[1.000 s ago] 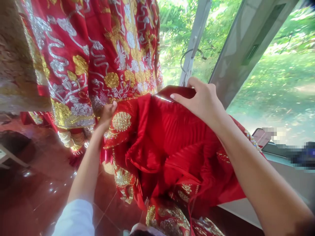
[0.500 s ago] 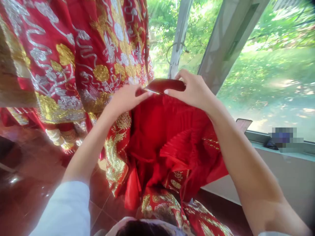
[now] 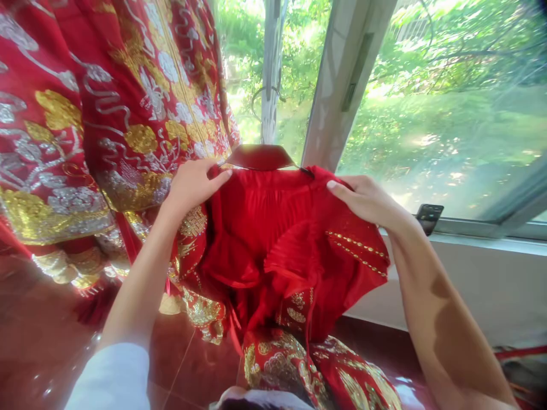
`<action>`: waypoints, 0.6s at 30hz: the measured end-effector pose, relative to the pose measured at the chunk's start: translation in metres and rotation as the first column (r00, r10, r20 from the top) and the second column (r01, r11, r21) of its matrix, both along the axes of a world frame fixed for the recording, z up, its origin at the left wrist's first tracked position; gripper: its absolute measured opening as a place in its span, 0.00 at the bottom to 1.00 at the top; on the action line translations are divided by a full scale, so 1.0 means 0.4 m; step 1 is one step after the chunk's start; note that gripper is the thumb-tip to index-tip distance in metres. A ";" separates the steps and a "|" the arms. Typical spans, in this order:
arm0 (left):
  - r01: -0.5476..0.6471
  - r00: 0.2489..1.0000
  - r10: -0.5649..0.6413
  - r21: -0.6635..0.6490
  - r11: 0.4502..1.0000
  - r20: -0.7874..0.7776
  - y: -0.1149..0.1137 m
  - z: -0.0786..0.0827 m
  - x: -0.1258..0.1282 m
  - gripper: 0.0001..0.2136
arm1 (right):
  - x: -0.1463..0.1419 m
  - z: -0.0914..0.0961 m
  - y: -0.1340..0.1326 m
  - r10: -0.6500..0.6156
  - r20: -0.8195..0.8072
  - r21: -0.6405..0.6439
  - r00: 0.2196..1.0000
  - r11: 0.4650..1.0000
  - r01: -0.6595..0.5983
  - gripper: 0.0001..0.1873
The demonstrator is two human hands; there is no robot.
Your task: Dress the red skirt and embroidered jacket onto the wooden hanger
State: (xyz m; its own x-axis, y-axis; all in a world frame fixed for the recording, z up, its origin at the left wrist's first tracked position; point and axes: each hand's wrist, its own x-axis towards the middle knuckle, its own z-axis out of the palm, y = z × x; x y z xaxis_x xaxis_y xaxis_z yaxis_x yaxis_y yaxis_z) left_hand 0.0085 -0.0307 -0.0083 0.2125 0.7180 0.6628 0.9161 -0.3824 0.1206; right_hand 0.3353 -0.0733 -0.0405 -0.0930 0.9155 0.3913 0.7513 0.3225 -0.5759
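Observation:
A red gold-embroidered garment (image 3: 273, 196) hangs open toward me, its pleated lining and ties showing. A metal hanger hook (image 3: 265, 98) rises above its neckline against the window frame. Below the hook is a stiff dark red band (image 3: 264, 156); whether it is a collar or part of the hanger I cannot tell. My left hand (image 3: 194, 182) grips the left shoulder, thumb on the near side and fingers mostly hidden behind. On the opposite shoulder, my right hand (image 3: 363, 196) pinches the cloth with its thumb in front. Gold-patterned lower cloth (image 3: 277, 359) spreads beneath.
Another red garment with silver and gold embroidery (image 3: 141, 114) hangs close on the left. Behind is a glass window (image 3: 427, 125) with a metal frame. A phone (image 3: 429, 216) leans by the sill (image 3: 482, 244). Below lies a reddish tiled floor (image 3: 179, 364).
My right hand has moved from the dark red band out to the right shoulder, and that shoulder is now spread wider. My left hand still holds its side. The view has shifted right.

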 end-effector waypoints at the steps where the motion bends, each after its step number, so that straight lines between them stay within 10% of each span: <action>1: -0.005 1.000 0.005 0.007 1.000 0.014 0.007 -0.002 0.005 0.19 | 0.006 0.009 0.011 0.006 -0.035 -0.066 0.999 0.998 -0.009 0.28; 8: -0.149 0.984 0.153 0.043 0.988 -0.087 -0.002 -0.002 0.025 0.21 | 0.035 0.034 0.083 0.143 -0.256 -0.256 0.956 0.944 -0.210 0.28; 11: -0.101 0.986 0.115 0.115 0.988 -0.119 -0.061 -0.030 0.028 0.19 | 0.018 0.021 0.033 -0.004 -0.116 -0.062 0.993 0.998 -0.003 0.25; 15: -0.130 0.991 0.113 0.329 0.935 0.070 -0.196 -0.193 0.034 0.26 | -0.027 -0.085 -0.107 -0.354 -0.192 0.430 0.915 0.808 0.402 0.15; 18: -0.210 0.952 0.082 0.433 0.877 0.294 -0.300 -0.397 0.039 0.19 | -0.084 -0.255 -0.200 -0.433 -0.403 0.433 0.806 0.686 0.585 0.10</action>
